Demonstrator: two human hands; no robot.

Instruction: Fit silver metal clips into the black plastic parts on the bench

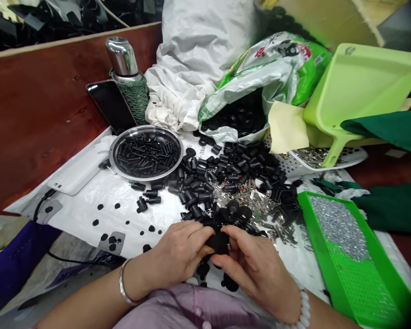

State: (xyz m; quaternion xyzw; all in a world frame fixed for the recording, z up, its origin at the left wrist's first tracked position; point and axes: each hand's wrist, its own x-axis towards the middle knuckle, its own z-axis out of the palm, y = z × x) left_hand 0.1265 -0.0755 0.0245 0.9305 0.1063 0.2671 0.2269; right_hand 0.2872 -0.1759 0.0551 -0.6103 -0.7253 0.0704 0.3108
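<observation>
Head view: both bare hands at lower centre of frame. Left hand point(181, 250) grips a dark black part point(219, 242) between thumb and fingers; right hand point(260, 262) pinches the same part from the other side, thumb and forefinger on it. Part sits between the two sets of fingertips, just below frame centre; exact shape partly hidden, can't tell.

Directly above the hands: heap of short black plastic cylinders point(238, 160), loose flat silver metal pieces point(260, 203) mixed in on its right side. Left of the heap, round shiny metal bowl point(112, 160) full of thin black ribbed pieces point(145, 155). Right of frame: bright green rectangular plastic tray point(320, 256), small silver bits point(339, 224) piled at its upper end, more scattered lower down. Upper right: light-green plastic dustpan point(370, 87). Upper centre-right: green-and-white printed plastic sack point(287, 77), mouth open, black pieces inside. Upper left: black phone point(111, 103) leaning beside silver metal flask point(121, 57).
</observation>
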